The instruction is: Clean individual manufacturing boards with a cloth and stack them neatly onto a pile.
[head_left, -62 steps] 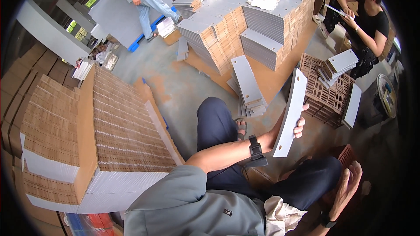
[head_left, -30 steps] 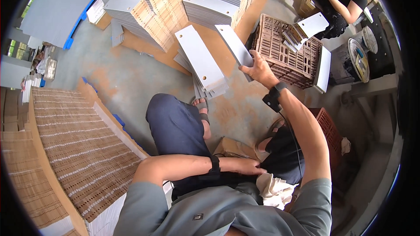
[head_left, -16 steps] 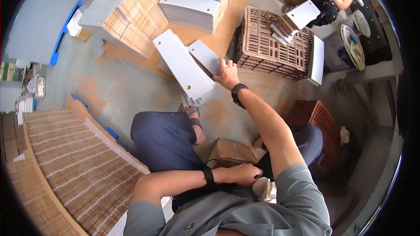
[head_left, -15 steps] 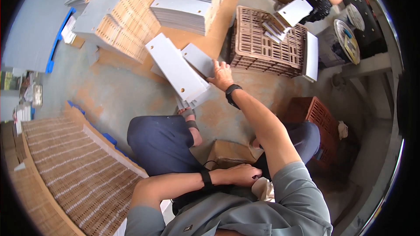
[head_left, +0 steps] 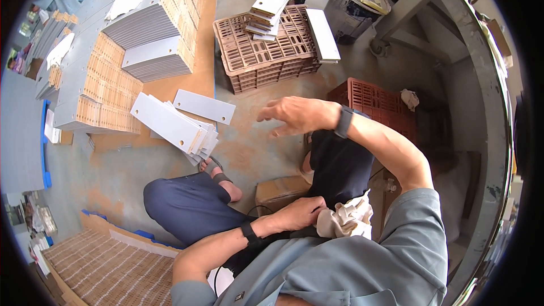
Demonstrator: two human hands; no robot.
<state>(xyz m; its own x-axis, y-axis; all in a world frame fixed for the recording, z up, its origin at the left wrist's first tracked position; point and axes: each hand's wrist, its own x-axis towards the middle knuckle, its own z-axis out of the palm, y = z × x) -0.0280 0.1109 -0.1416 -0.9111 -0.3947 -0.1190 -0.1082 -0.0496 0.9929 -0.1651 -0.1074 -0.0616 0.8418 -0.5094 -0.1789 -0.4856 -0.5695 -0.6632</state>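
My right hand (head_left: 297,117) is in the air above the floor with its fingers apart and nothing in it. Closest to it lies a single grey-white panel (head_left: 205,106) with a hole near each end. Beside that panel is a fanned pile of similar panels (head_left: 167,123), in front of the large stacks. Down at my lap my left hand (head_left: 298,214) is closed; what its fingers hold, if anything, is hidden. A crumpled cream cloth (head_left: 347,216) rests on my lap right beside it.
Tall stacks of grey panels (head_left: 161,54) stand at the far left. An upturned brown plastic crate (head_left: 272,59) carries several panels, with another panel (head_left: 323,35) at its right side. Further right are a bucket (head_left: 345,20), a red-brown crate (head_left: 374,99) and a cardboard box (head_left: 277,191).
My right hand has let go of the single panel, which now lies turned beside the pile, and has drawn back toward me. The view has swung right. My left hand stays at my lap.
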